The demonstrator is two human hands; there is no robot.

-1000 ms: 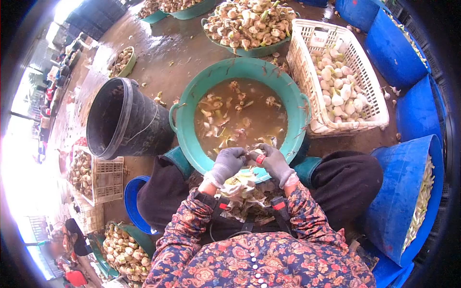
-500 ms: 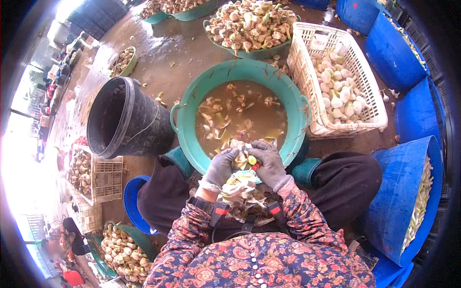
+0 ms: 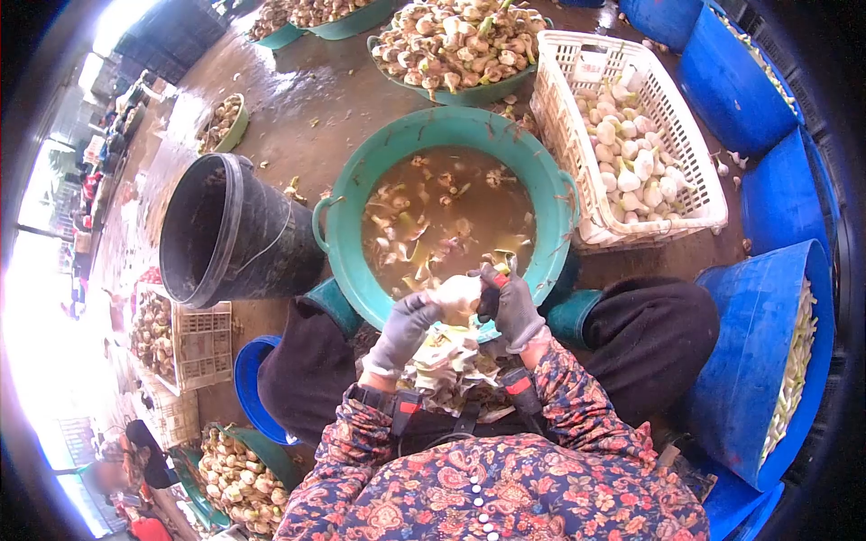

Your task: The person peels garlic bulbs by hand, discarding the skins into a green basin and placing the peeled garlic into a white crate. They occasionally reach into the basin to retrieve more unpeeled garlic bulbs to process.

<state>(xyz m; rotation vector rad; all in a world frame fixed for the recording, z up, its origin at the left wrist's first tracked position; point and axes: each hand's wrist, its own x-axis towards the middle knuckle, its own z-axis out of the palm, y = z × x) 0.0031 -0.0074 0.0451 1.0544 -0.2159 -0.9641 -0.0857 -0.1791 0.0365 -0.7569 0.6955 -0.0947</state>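
Pale bulb [image 3: 457, 296], raised clear above the near rim of the green basin [image 3: 343, 243], cupped from the left by the gloved left hand [image 3: 404, 326] and met on the right by the gloved right hand [image 3: 516, 307]. A second ago: both hands lower and closer in, knuckles together over the lap, bulb mostly hidden between them. Half a second ago: bulb showing between the fingers, a yellow-and-red handle at the right thumb. Now: bulb turned up and out, whiter face exposed, hands spread a little apart. Judged from that: outer layers largely stripped, trimming near its end.

Left fingers curled closed around the bulb's left and underside, firmly gripping. Right fingers closed around a small knife [image 3: 499, 281], red band of the handle visible near the thumb, blade too small to make out; contact with the bulb's right side likely, not certain.

Directly below the hands, a heap of peelings [image 3: 448, 361] on the lap. In the basin, brown water with floating scraps. Far right, white basket [image 3: 699, 171] with peeled bulbs. Left, black bucket [image 3: 230, 230] tilted on the wet floor. Far side, another basin of unpeeled bulbs [image 3: 451, 41].
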